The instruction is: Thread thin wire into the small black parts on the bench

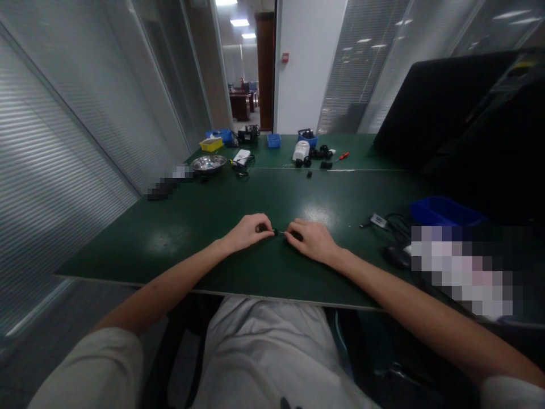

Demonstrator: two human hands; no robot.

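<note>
Both hands rest low over the green table (238,199), close together near its front edge. My left hand (252,231) pinches a small black piece (275,232) between thumb and fingers. Facing it from the right, my right hand (313,240) is closed around a dark object (297,234), with a thin light-coloured shaft pointing left to the black piece. Whether the shaft touches the piece cannot be made out. The fingers partly cover both items, so their exact kind is unclear.
At the back stand a metal bowl (208,164), a yellow tray (212,144), a blue basket (273,141), a white device (301,150) and a red-handled screwdriver (344,155). On the right are cables, a black mouse (397,257), a blue tray (445,212) and a large black monitor (443,102).
</note>
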